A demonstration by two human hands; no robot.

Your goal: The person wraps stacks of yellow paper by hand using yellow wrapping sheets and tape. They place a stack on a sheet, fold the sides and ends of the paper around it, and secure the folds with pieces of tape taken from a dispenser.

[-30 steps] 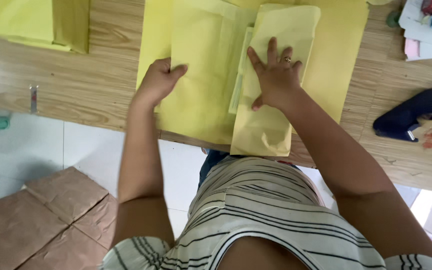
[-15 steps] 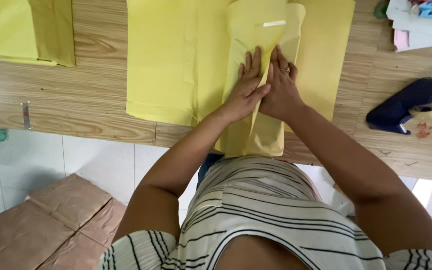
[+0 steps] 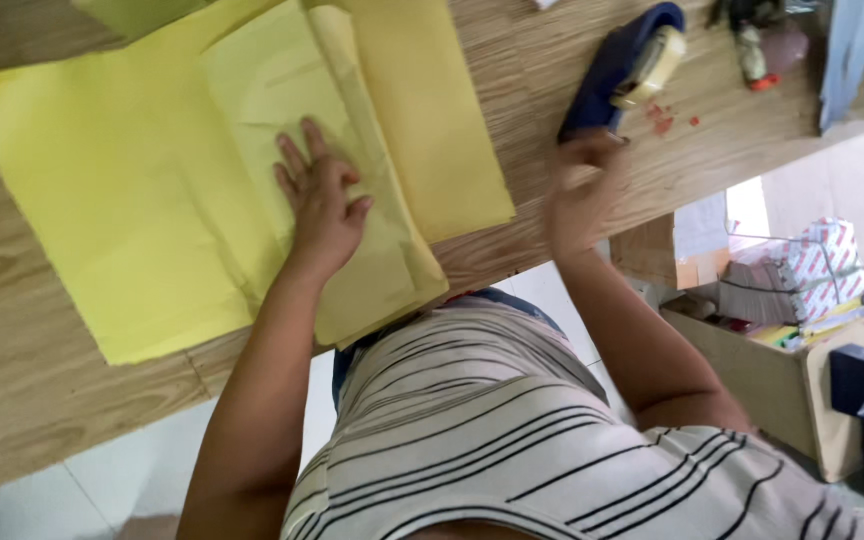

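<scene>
My left hand (image 3: 320, 198) lies flat, fingers spread, on a folded yellow paper bundle (image 3: 352, 240) that rests on a larger yellow sheet (image 3: 112, 220) on the wooden table (image 3: 22, 400). My right hand (image 3: 584, 190) is blurred in motion over the table's front edge, right of the yellow sheets. It holds nothing and sits just below a blue tape dispenser (image 3: 620, 62) with a roll of tape.
Small red scraps (image 3: 667, 118) lie by the dispenser. A cardboard box (image 3: 752, 370) with stacked printed packets (image 3: 802, 280) stands on the floor to the right. Dark tools (image 3: 752, 30) lie at the table's far right.
My right hand has left the folded bundle and swung right toward the tape dispenser. My left hand stays pressed on the bundle. The view has tilted and shifted right.
</scene>
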